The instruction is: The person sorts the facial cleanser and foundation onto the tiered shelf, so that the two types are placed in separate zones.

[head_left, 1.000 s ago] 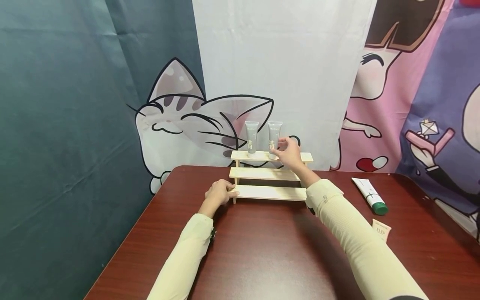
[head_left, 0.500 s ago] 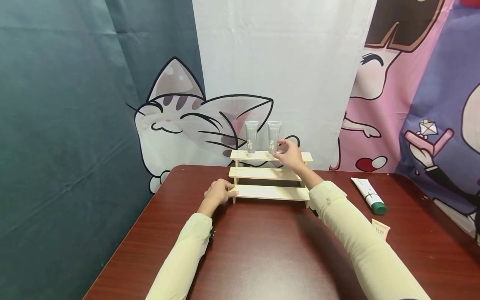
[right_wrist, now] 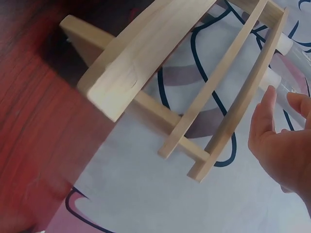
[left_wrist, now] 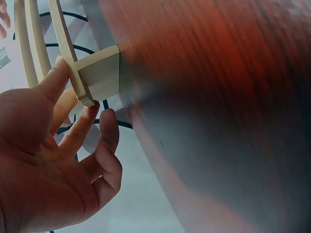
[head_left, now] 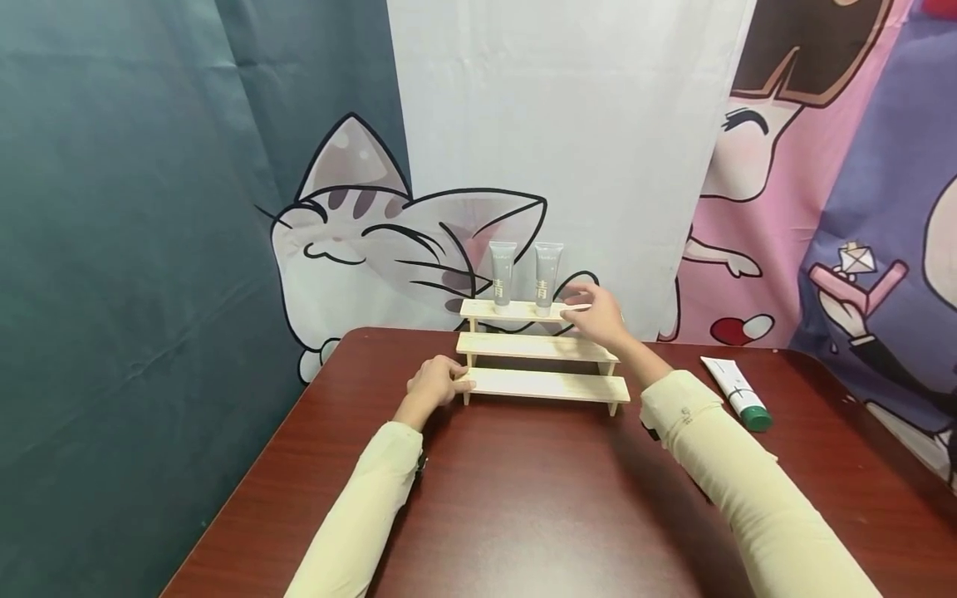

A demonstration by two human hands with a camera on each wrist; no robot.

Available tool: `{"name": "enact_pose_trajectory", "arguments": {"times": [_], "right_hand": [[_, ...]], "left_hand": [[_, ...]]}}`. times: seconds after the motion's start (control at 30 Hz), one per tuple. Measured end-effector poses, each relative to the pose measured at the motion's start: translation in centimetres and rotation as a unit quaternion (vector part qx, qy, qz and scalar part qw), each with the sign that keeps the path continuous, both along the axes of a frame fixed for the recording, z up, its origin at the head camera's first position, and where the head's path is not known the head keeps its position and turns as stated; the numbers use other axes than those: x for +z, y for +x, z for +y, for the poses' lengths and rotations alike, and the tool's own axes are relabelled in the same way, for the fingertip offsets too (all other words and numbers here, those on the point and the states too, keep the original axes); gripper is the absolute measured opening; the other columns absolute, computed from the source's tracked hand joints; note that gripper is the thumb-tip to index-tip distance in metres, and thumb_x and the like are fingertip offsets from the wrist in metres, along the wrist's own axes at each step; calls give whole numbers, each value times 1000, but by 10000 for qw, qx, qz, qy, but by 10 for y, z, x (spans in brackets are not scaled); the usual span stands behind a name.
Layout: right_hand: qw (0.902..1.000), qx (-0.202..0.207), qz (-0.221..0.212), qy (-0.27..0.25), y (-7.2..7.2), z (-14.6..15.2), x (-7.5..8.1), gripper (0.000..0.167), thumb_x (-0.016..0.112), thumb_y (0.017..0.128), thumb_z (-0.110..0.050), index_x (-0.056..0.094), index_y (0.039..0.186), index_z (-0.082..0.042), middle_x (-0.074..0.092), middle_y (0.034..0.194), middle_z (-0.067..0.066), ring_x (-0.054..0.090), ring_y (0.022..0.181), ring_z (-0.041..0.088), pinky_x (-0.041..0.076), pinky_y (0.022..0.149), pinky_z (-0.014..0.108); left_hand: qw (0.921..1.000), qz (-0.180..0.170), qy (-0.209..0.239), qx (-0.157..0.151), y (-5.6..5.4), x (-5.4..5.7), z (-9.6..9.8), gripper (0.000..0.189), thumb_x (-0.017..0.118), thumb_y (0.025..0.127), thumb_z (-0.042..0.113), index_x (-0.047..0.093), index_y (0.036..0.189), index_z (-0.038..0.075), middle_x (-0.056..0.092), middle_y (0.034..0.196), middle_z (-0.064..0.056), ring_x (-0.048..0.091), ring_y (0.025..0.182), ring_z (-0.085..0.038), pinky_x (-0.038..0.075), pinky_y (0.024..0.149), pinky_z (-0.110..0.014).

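Note:
A three-step wooden display rack (head_left: 546, 384) stands at the back of the table. Two clear-grey squeeze tubes stand cap-down on its top step, a left tube (head_left: 502, 278) and a right tube (head_left: 547, 278). My left hand (head_left: 434, 382) pinches the left end of the lowest step, thumb on top and fingertips at the underside, as the left wrist view shows at the board's end (left_wrist: 86, 94). My right hand (head_left: 598, 317) is just right of the right tube, fingers loosely bent and holding nothing. In the right wrist view its fingertips lie near that tube's white cap (right_wrist: 272, 77).
A white tube with a green cap (head_left: 736, 390) lies on the red-brown table (head_left: 523, 507) at the right. My right sleeve (head_left: 733, 473) hides most of the area below it. A printed cloth (head_left: 598, 124) hangs behind the table.
My right hand has let go of the right tube and drawn back to the right. The tube stays upright on the top step. My left hand keeps its hold on the rack.

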State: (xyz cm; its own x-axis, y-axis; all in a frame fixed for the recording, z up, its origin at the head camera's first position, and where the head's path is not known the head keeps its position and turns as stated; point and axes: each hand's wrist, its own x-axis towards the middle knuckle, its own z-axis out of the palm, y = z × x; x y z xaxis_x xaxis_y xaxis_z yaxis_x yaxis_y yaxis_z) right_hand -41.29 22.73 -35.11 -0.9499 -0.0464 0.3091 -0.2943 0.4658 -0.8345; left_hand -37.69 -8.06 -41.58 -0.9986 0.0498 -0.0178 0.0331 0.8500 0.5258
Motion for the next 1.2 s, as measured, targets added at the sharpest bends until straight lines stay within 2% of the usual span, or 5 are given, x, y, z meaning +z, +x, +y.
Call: {"name": "enact_pose_trajectory", "arguments": {"times": [0.3,0.47,0.77,1.0,1.2], "right_hand": [[9995,18,116,-294,8,11,7,50,71,100,-2,55,147,7,66,131,33,73,99,35,59,63,21],[9996,71,56,-266,16,16,10,51,73,101,-8,56,147,5,65,134,33,71,109,45,61,66,25],[9999,118,-43,51,32,29,11,52,71,102,-9,53,149,6,62,138,34,73,102,26,63,71,32],[9999,113,-43,106,42,49,8,49,70,103,-8,55,145,10,63,137,35,70,112,43,64,70,36],[9995,102,-166,256,54,68,5,54,74,101,-11,54,146,11,63,136,35,74,98,24,64,69,36]], "left_hand": [[9999,-46,-94,-44,-1,1,1,47,80,96,42,72,140,28,66,146,1,59,135,-33,49,101,-56],[9999,-27,-119,-60,0,1,3,47,80,96,41,72,140,28,66,146,1,59,135,-32,48,102,-56],[9999,-79,-109,6,-2,2,0,47,81,96,43,72,140,29,66,146,0,61,133,-31,49,101,-55],[9999,-37,-98,-3,-4,2,-1,47,81,96,43,72,140,29,65,147,-2,61,133,-32,49,99,-54],[9999,-103,-99,48,-2,3,1,47,81,95,43,73,140,29,65,146,-4,61,131,-33,50,99,-54]]}}
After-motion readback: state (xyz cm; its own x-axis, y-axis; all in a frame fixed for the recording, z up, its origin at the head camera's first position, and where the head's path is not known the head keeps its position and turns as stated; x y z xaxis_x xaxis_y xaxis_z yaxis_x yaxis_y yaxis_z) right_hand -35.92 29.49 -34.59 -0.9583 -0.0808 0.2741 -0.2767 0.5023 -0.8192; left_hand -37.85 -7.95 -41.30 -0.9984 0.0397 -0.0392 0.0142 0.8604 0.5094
